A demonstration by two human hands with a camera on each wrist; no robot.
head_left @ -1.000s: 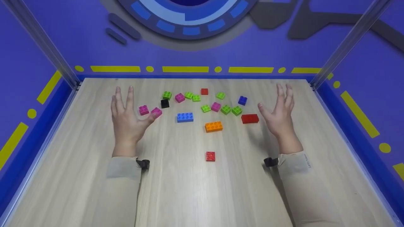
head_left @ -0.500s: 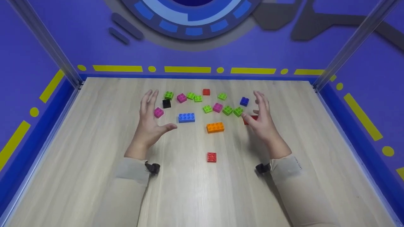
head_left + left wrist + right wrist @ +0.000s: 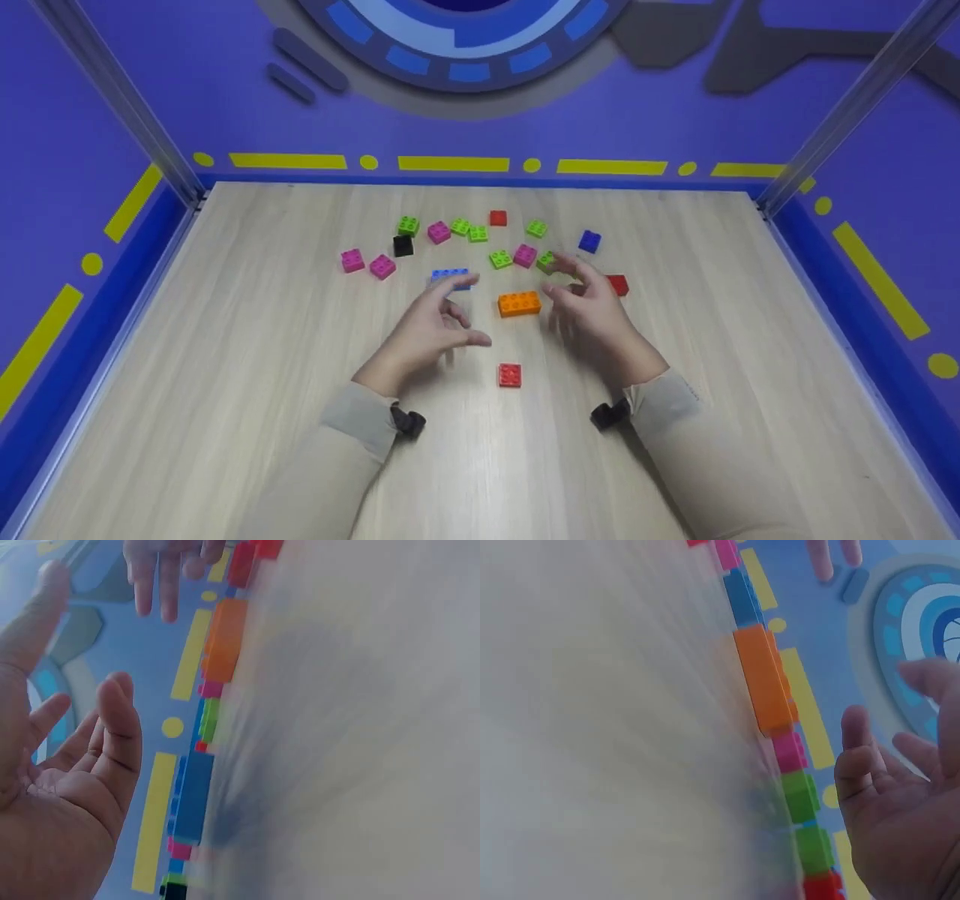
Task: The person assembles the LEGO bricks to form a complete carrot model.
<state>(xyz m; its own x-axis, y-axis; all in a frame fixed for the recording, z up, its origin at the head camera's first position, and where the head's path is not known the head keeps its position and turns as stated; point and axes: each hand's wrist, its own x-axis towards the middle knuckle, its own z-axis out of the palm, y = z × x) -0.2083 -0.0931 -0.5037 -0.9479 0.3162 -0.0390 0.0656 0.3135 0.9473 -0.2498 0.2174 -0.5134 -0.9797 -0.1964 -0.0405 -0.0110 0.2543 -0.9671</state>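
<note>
My left hand (image 3: pixel 429 330) hovers over the table with thumb and fingers apart, holding nothing. It overlaps the near edge of a light blue brick (image 3: pixel 450 276) in the head view. To the right, my right hand (image 3: pixel 596 304) hangs in the air, its fingers loosely bent around nothing. Its fingertips are close to the right end of an orange brick (image 3: pixel 519 304) and partly cover a green brick (image 3: pixel 546 261). A long red brick (image 3: pixel 618 285) shows partly behind that hand. Between the wrists lies a square red brick (image 3: pixel 509 376). Both wrist views show the palms with bare fingers.
Several small bricks lie across the far half of the table: pink bricks (image 3: pixel 382 267), a black brick (image 3: pixel 403 246), green bricks (image 3: pixel 409 225), a red brick (image 3: pixel 498 217) and a dark blue brick (image 3: pixel 590 241). Blue panels (image 3: pixel 480 135) wall in the wooden table (image 3: pixel 187 360).
Both hands have moved inward, toward each other, and lower in the head view. Their fingers, spread and pointing forward before, are now more bent. The bricks keep their places.
</note>
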